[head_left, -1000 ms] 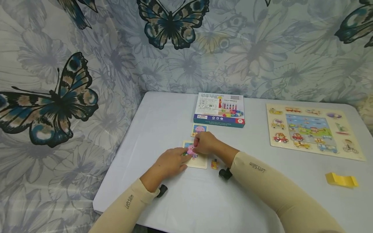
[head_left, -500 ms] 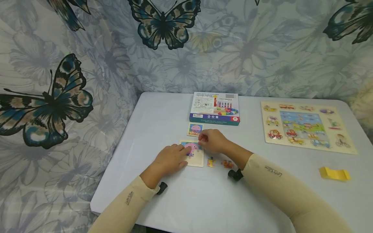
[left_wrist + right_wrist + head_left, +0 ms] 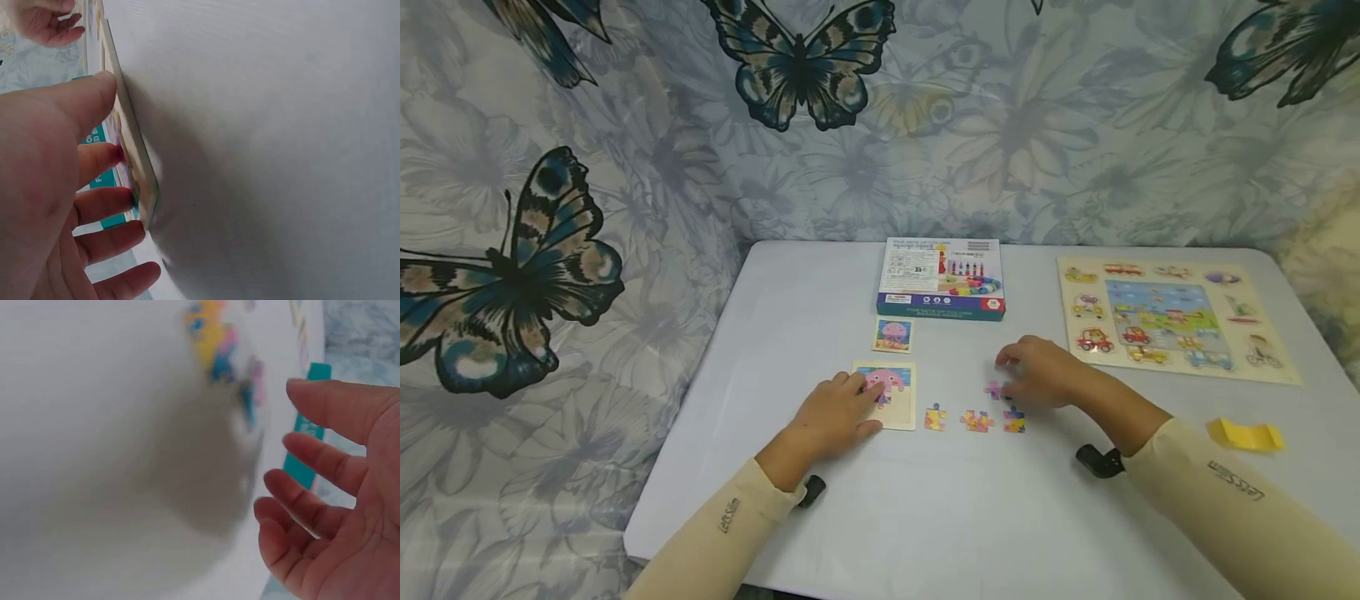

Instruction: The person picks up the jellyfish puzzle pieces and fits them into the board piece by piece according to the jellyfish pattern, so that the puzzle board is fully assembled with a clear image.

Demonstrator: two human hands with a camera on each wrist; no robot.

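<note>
My left hand (image 3: 831, 417) rests on a small wooden jigsaw tray (image 3: 905, 419), its fingers extended over a pink cartoon picture. In the left wrist view, the thumb and fingertips lie along the rim (image 3: 132, 134) of that tray. To the right, my right hand (image 3: 1045, 372) hovers with loosely bent fingers and nothing in them. Under its fingertips is a pink-purple jigsaw piece (image 3: 995, 389), partly hidden. A blue-yellow piece (image 3: 1014, 420), an orange-pink piece (image 3: 977, 421) and a yellow piece (image 3: 935, 417) lie nearer the tray. The right wrist view shows blurred pieces beyond the thumb.
Behind the tray lies a small picture card (image 3: 893, 335) with a pink creature. A flat toy box (image 3: 940, 279) stands at the back. On the right are a large vehicle puzzle board (image 3: 1262, 375) and a yellow curved block (image 3: 1247, 436). The table meets a butterfly-patterned backdrop.
My right hand has moved right, away from the tray, to the loose pieces, uncovering several of them. My left hand stays on the tray. The head view has shifted slightly rightward.
</note>
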